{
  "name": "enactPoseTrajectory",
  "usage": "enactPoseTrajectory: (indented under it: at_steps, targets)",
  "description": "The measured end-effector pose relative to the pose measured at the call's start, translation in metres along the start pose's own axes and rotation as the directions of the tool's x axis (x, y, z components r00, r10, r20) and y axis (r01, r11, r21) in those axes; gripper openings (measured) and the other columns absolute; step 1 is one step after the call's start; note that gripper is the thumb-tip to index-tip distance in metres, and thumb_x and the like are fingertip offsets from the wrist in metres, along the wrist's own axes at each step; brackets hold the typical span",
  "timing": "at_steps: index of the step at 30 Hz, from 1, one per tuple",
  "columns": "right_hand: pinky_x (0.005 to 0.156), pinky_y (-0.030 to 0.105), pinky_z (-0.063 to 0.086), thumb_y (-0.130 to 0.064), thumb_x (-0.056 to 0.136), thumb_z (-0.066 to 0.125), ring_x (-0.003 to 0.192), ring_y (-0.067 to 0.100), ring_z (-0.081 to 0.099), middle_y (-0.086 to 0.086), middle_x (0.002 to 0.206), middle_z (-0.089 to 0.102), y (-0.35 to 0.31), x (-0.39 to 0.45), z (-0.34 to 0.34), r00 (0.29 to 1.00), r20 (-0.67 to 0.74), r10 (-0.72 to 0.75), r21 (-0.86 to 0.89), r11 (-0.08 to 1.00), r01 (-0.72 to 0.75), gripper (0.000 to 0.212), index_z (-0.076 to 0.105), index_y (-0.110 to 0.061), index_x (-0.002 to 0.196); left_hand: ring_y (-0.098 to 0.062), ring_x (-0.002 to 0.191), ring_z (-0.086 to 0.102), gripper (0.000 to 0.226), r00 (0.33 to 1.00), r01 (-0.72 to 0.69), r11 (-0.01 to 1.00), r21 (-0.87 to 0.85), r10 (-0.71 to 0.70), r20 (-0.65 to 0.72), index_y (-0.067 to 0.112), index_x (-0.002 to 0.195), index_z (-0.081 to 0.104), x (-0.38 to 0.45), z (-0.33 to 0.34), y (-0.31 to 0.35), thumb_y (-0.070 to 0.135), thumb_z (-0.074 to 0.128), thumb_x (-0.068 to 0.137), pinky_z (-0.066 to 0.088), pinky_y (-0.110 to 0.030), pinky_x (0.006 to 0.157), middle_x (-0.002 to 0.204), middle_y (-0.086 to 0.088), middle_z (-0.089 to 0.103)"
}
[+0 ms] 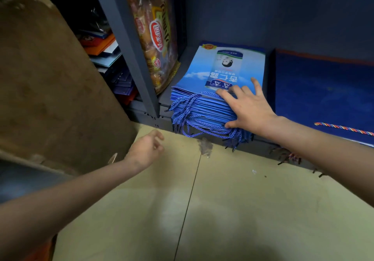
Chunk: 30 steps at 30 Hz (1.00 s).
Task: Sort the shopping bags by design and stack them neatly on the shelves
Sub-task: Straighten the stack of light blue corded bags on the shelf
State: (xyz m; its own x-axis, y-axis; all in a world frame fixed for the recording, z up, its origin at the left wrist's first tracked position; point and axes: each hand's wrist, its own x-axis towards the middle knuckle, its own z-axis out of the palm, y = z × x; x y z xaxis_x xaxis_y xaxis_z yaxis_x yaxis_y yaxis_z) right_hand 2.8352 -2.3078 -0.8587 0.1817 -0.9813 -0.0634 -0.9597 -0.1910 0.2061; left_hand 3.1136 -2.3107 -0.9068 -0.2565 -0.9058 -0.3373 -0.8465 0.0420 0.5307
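Note:
A stack of light blue shopping bags [204, 74] with a printed can design lies flat on the bottom shelf [168, 98], its blue rope handles [188, 119] hanging over the front edge. My right hand [249, 109] rests spread on the stack's near right corner, fingers on top and thumb against the front edges. My left hand [147, 149] hovers over the floor in front of the shelf post, loosely curled and holding nothing. To the right lies a dark blue bag stack [323, 92] with a multicoloured rope handle [344, 128].
A snack package [155, 36] leans upright against the grey shelf post [129, 44]. More bags in orange, white and purple [113, 66] pile up in the left compartment. A brown cardboard sheet [50, 78] stands at the left. Beige floor tiles [222, 200] fill the foreground.

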Motion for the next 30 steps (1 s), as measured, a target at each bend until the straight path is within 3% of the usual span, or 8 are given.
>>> enactPoseTrajectory:
  at_steps: [2,4,6,9,13,19,25,30]
  targets:
    - [0.113,0.054,-0.003,-0.059,0.075,0.066,0.126,0.030,0.038,0.010,0.139,0.037,-0.001,0.000,-0.001,1.000,-0.007,0.001,-0.010,1.000,-0.001,0.097,0.011,-0.026,0.147,-0.021,0.090,0.057,0.039,0.940,-0.303,0.889,0.344,0.337,-0.044,0.018,0.126,0.050,-0.004,-0.004,0.009,0.011,0.051,0.088,0.042,-0.028,0.080,0.106,0.001,0.056]
    - [0.113,0.054,-0.002,-0.059,0.075,0.066,0.126,0.030,0.038,0.010,0.138,0.037,-0.002,-0.001,-0.002,1.000,0.009,-0.002,-0.015,1.000,0.002,0.096,0.011,-0.026,0.147,-0.022,0.109,0.052,0.058,0.879,-0.424,0.758,0.496,0.476,0.025,0.025,0.145,0.029,-0.001,0.000,0.029,0.014,0.046,0.091,0.039,-0.031,0.087,0.120,0.000,0.051]
    - [0.113,0.055,-0.002,-0.060,0.075,0.065,0.126,0.030,0.038,0.009,0.138,0.036,-0.003,-0.001,-0.004,1.000,0.003,-0.001,-0.017,1.000,0.001,0.097,0.011,-0.025,0.148,-0.026,0.111,0.050,0.071,0.907,-0.382,0.735,0.560,0.415,0.075,0.029,0.151,0.005,0.008,0.007,0.047,0.018,0.044,0.093,0.039,-0.034,0.085,0.123,-0.004,0.048]
    - [0.113,0.055,-0.002,-0.060,0.076,0.064,0.127,0.030,0.038,0.010,0.142,0.032,-0.002,-0.001,-0.003,1.000,-0.006,0.011,-0.031,0.999,-0.011,0.098,0.008,-0.026,0.149,-0.029,0.104,0.056,0.073,0.944,-0.251,0.753,0.609,0.329,-0.018,0.032,0.150,-0.003,0.024,0.015,0.057,0.022,0.043,0.095,0.041,-0.036,0.072,0.123,-0.006,0.050]
    - [0.113,0.055,-0.002,-0.060,0.075,0.065,0.127,0.031,0.037,0.012,0.144,0.029,-0.004,-0.001,-0.002,1.000,-0.019,0.018,-0.037,0.999,-0.018,0.098,0.009,-0.027,0.148,-0.024,0.091,0.061,0.073,0.927,-0.214,0.594,0.776,0.373,-0.029,0.028,0.149,-0.012,0.026,0.015,0.050,0.018,0.037,0.097,0.034,-0.031,0.065,0.112,-0.004,0.058]
    - [0.113,0.056,-0.004,-0.060,0.075,0.065,0.128,0.032,0.036,0.013,0.144,0.032,-0.002,-0.002,-0.001,1.000,-0.017,0.018,-0.036,0.999,-0.018,0.096,0.012,-0.026,0.148,-0.022,0.084,0.059,0.089,0.888,-0.267,0.298,0.916,0.445,0.114,0.004,0.138,-0.031,0.025,0.023,0.038,0.020,0.045,0.095,0.035,-0.032,0.075,0.102,-0.005,0.061]
    - [0.113,0.056,-0.003,-0.060,0.076,0.065,0.126,0.033,0.038,0.013,0.142,0.034,-0.002,-0.004,0.000,0.999,-0.034,0.015,-0.042,0.999,-0.016,0.095,0.014,-0.025,0.147,-0.022,0.076,0.058,0.078,0.903,-0.245,0.255,0.935,0.410,0.125,0.002,0.145,-0.020,0.021,0.016,0.041,0.015,0.040,0.096,0.035,-0.033,0.073,0.109,-0.007,0.057]
    - [0.113,0.056,-0.003,-0.059,0.077,0.064,0.124,0.031,0.039,0.013,0.139,0.037,-0.003,-0.005,0.000,0.999,-0.030,0.014,-0.041,0.999,-0.016,0.094,0.013,-0.024,0.148,-0.026,0.087,0.064,0.061,0.933,-0.250,0.488,0.836,0.354,0.073,0.012,0.150,0.003,0.023,0.021,0.065,0.016,0.033,0.098,0.031,-0.031,0.067,0.111,-0.005,0.060]
